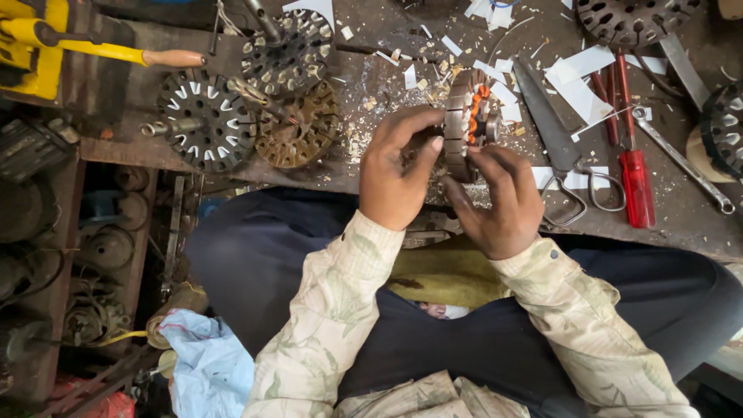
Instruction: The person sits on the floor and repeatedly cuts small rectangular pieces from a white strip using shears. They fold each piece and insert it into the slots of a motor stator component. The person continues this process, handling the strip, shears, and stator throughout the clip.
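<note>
Round slotted motor cores, counted on a cluttered workbench

Six round slotted metal stator cores: one held (464, 124), three clustered left (205, 120) (288, 50) (300, 128), two at the right edge (635, 19) (724, 128); one pair of grey steel scissors (553, 139); two red-handled screwdrivers (635, 182); one steel spanner (681, 159).

The person wears a pale long-sleeved shirt with a faded green leaf print, buttoned cuffs, and dark trousers.

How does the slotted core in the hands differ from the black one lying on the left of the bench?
The held core stands on edge, gripped by the left hand and right hand; the black core lies flat, untouched. The held core shows orange winding; the black core shows white slips in its slots. The held core looks brownish, the other dark. Both are round, slotted metal cores.
</note>
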